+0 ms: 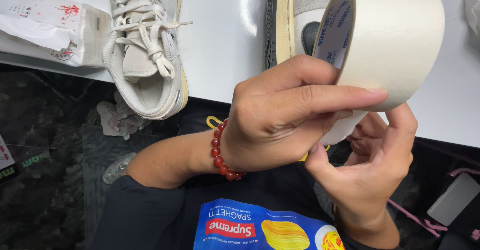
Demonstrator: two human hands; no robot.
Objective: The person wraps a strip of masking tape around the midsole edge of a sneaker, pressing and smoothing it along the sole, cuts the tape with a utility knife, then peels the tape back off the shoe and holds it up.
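A: Right, what lies biggest beyond the fingers?

B: The white table, spreading above and behind both hands. On it, up and left of the left hand's knuckles, rests a pale grey sneaker with white laces, heel hanging over the table edge. A second sneaker lies on its side, just above the left fingers, partly hidden behind the roll.

A: And the roll itself?

B: A wide roll of cream masking tape, held up in front of the table, touching both hands. The left hand closes on it: the fingers lie stretched across the outer face, the thumb tucked under at the lower rim. The right hand props it from below, index finger raised against the roll's underside, the other fingers curled loosely; whether they pinch a tape end I cannot tell.

A: Anything smaller?

B: A white paper package far left of the fingers on the table, a crumpled rag on the dark floor below the first sneaker, and a red bead bracelet on the left wrist.
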